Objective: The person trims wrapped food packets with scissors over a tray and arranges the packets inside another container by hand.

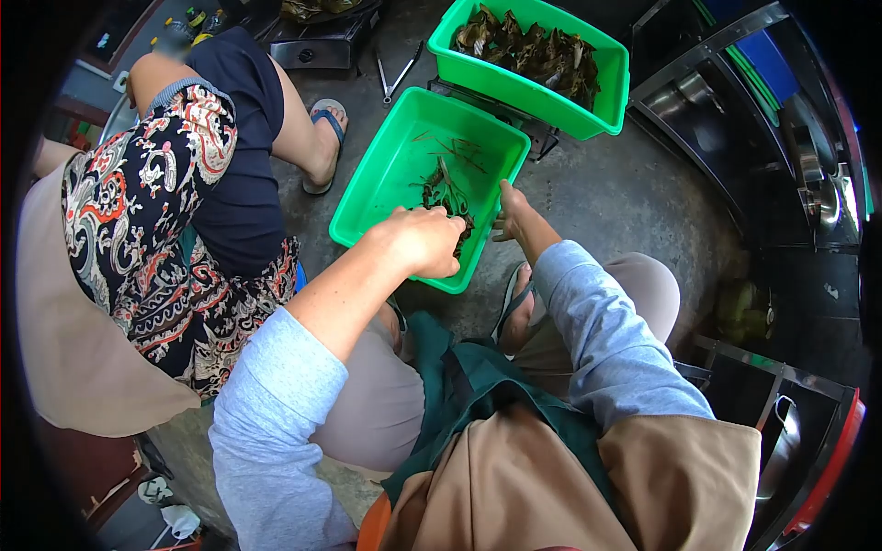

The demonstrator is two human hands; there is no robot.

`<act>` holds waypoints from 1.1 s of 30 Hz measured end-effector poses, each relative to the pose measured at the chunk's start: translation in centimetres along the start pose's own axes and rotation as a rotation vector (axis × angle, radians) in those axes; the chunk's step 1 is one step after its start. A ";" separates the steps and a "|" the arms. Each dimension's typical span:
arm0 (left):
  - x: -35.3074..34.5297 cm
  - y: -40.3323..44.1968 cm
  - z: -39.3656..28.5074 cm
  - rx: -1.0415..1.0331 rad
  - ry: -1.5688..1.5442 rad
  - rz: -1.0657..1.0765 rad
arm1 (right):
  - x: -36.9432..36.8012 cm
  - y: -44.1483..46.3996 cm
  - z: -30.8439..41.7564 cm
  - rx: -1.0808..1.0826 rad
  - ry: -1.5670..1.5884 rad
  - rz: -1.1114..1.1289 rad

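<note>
A green plastic tub (381, 174) stands on the floor before me. Dark brown scraps and thin greenish strips (445, 186) lie in it, mostly at its near right part. My left hand (427, 241) reaches over the near side, fingers curled down at the dark scraps; what lies between the fingertips is hidden. At the tub's right side, my right hand (512, 213) has its thumb by the rim and its fingers on the outside, gripping the edge.
A second green tub (524, 81), filled with dark leaf-wrapped bundles (528, 50), rests on a black stand behind. Metal tongs (399, 73) lie on the floor near a stove (308, 50). Another person (156, 184) sits close on my left. A metal rack (735, 101) with pans is at right.
</note>
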State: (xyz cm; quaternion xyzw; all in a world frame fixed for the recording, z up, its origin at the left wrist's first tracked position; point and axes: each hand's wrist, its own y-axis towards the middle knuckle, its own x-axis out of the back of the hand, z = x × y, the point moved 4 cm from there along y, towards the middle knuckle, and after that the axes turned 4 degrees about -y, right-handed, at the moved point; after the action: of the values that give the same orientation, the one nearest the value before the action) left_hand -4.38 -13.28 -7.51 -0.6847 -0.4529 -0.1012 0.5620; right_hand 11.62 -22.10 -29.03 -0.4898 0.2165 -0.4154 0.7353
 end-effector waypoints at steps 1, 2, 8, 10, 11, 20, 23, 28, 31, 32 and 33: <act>0.1 0.1 0.0 0.007 -0.001 0.006 | 0.2 0.4 -0.1 0.022 -0.028 0.002; 0.3 0.2 0.0 0.014 -0.002 0.011 | 0.5 0.7 0.0 0.044 -0.056 0.004; 0.5 0.8 0.5 0.029 0.000 -0.008 | 1.1 0.4 0.9 0.034 -0.053 -0.105; 0.6 0.9 0.6 0.025 -0.006 -0.021 | 2.6 3.9 1.6 0.129 0.024 -0.114; 0.6 0.9 0.7 0.022 -0.010 -0.025 | 3.1 5.2 1.7 0.176 0.062 -0.119; 1.0 1.0 1.3 0.011 -0.027 -0.083 | 2.8 1.0 1.4 0.065 0.182 -0.115; 1.4 0.6 1.1 0.015 -0.035 -0.073 | 1.1 -0.2 0.8 0.028 0.000 -0.034; 1.5 0.3 1.0 0.006 -0.042 -0.088 | 1.7 3.1 2.0 0.186 0.104 -0.182; 1.4 0.1 1.0 -0.005 -0.042 -0.101 | 2.6 2.2 3.0 0.298 0.168 -0.206; 1.3 0.2 1.1 -0.008 -0.042 -0.110 | 2.4 0.8 3.6 0.335 0.209 -0.173; 1.3 0.2 1.1 -0.012 -0.042 -0.118 | 2.0 0.2 3.8 0.363 0.324 -0.128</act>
State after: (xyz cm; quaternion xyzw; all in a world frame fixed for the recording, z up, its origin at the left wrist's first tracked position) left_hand -3.96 -11.65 -7.20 -0.6619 -0.5038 -0.1224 0.5413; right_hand 15.60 -21.64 -27.37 -0.2893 0.2220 -0.5662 0.7392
